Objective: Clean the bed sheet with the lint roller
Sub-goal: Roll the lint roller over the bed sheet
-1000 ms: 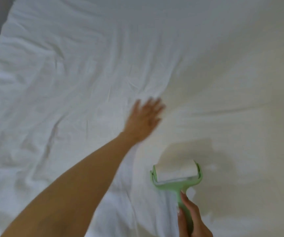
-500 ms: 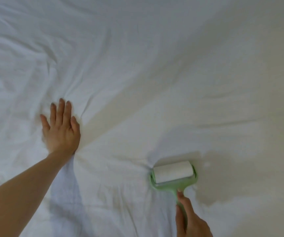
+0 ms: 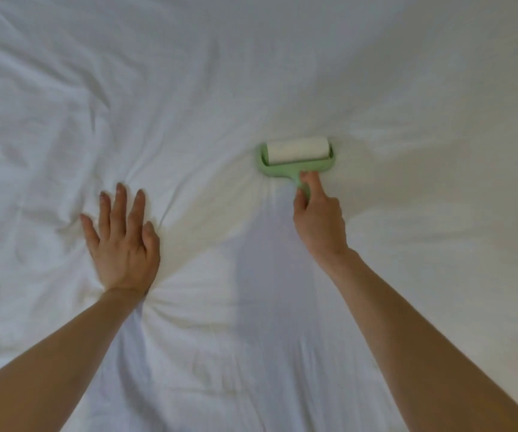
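Cotton bed sheet (image 3: 282, 73) is pinned taut at eight o'clock by your flat, straight-fingered left hand (image 3: 123, 244) — so the lint roller (image 3: 296, 155), gripped by your right hand (image 3: 318, 216), rolls smoothly near centre.

The left hand (image 3: 123, 244) is lying flat, palm down, fingers straight and slightly spread. The right hand (image 3: 318, 219) is gripping the handle of the lint roller (image 3: 296, 157), its index finger seemingly stretching along it; both forearms are reaching forward.
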Motion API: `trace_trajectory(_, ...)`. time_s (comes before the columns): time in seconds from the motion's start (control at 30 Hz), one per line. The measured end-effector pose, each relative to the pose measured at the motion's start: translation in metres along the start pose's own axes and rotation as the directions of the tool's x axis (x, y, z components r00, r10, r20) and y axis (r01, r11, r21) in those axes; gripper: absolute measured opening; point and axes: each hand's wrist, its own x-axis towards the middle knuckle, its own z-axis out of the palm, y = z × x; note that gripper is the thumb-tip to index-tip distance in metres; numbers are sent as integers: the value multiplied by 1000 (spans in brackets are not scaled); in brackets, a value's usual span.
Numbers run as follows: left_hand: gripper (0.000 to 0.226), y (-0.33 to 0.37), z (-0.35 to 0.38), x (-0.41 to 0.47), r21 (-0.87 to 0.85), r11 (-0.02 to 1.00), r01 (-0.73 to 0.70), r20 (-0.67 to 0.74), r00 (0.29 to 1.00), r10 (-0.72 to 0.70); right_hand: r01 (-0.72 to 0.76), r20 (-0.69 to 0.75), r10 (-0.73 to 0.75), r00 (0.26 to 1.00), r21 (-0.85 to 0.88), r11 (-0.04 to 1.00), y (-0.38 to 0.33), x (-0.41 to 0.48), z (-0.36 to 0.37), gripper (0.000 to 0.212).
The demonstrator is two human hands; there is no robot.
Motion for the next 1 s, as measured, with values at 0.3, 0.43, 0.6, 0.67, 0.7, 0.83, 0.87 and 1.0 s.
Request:
trace_trajectory(0.3, 53, -6, 9, -3, 30, 992, -119, -118, 986, 122, -1, -8, 1, 1000, -1, 1000, 9, -30, 1, 36)
trace_trajectory(0.43, 54, -5, 6, -4, -1, 994, -109, -86, 990, 108, -45, 32, 45, 998, -13, 999, 45, -147, -6, 37)
trace_trajectory(0.6, 55, -4, 3, -4, -39, 995, -92, -41, 995, 90, -156, 62, 158, 985, -37, 987, 54, -213, -12, 34)
trace_trajectory(0.67, 56, -4, 1, -4, -49, 995, -87, -23, 996, 86, -206, 47, 208, 977, -45, 978, 51, -205, -8, 32)
trace_trajectory(0.7, 56, -4, 1, -4, -52, 995, -87, -19, 996, 86, -224, 65, 226, 972, -38, 974, 49, -195, -7, 36)
trace_trajectory(0.83, 56, -3, 2, -3, -47, 995, -91, -18, 996, 90, -107, 19, 107, 994, -20, 994, 32, -127, -2, 36)
trace_trajectory(0.87, 55, -2, 2, -3, -45, 995, -93, -19, 996, 92, -89, 6, 89, 996, -9, 996, 27, -106, 0, 35)
trace_trajectory(1.0, 55, -3, 2, -4, -44, 995, -88, -26, 996, 87, -45, -17, 45, 999, -1, 999, 4, -19, 11, 36)
